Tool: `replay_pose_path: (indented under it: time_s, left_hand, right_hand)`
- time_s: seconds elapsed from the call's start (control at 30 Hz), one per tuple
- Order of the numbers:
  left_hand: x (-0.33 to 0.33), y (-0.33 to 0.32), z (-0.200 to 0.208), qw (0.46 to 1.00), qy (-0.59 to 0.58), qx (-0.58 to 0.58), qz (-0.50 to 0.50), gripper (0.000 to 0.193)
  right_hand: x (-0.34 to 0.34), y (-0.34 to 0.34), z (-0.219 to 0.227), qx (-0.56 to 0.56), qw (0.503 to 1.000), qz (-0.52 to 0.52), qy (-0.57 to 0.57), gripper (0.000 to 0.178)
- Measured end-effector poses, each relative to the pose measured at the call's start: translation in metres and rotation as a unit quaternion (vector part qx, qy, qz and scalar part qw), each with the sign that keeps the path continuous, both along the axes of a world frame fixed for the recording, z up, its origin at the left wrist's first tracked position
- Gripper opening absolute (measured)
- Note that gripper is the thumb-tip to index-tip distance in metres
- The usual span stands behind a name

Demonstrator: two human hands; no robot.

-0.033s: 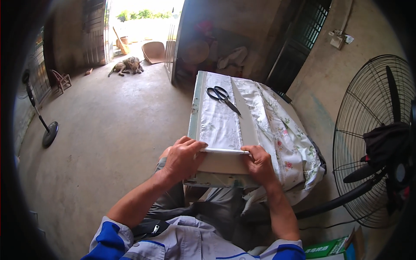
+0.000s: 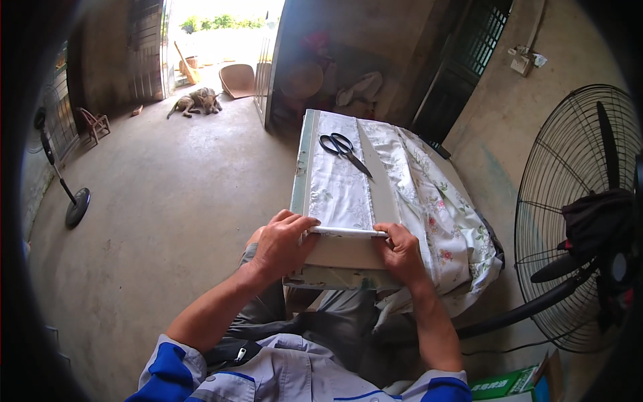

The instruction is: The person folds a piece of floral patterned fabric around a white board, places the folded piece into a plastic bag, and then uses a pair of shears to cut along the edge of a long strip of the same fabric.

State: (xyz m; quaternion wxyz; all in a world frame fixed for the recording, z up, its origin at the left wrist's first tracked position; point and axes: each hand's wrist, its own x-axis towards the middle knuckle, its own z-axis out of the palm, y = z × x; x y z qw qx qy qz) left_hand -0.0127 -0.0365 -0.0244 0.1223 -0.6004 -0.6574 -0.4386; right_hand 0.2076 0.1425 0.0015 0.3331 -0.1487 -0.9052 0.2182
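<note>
A strip of white patterned cloth (image 2: 340, 194) lies lengthwise on a small table (image 2: 328, 276), its near edge rolled or folded into a narrow band. My left hand (image 2: 284, 240) pinches the left end of that band, and my right hand (image 2: 400, 249) pinches the right end between thumb and fingers. Farther up the strip rest scissors (image 2: 346, 154) with dark handles, blades pointing to the right and toward me. Beside the strip, a crumpled white cloth with flowers (image 2: 435, 208) covers the table's right side and hangs over its edge.
Close on the right stands a large black fan (image 2: 576, 221) with dark cloth on it. A green box (image 2: 506, 383) is at the lower right. At the left are a standing fan (image 2: 78, 206) and a small chair (image 2: 94, 125). A dog (image 2: 195, 102) lies near the open doorway.
</note>
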Motion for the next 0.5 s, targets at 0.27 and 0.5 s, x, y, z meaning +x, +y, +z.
replay_pose_path:
  time_s: [0.27, 0.5]
  left_hand:
    - [-0.002, 0.009, -0.003, 0.997, -0.072, 0.012, 0.024, 0.029]
    - [0.0, 0.015, -0.005, 0.995, -0.067, -0.002, 0.074, 0.037]
  right_hand:
    - [-0.014, 0.003, -0.004, -0.083, 0.994, -0.075, 0.016, 0.032]
    - [-0.017, 0.002, -0.004, -0.067, 0.994, -0.09, 0.012, 0.044]
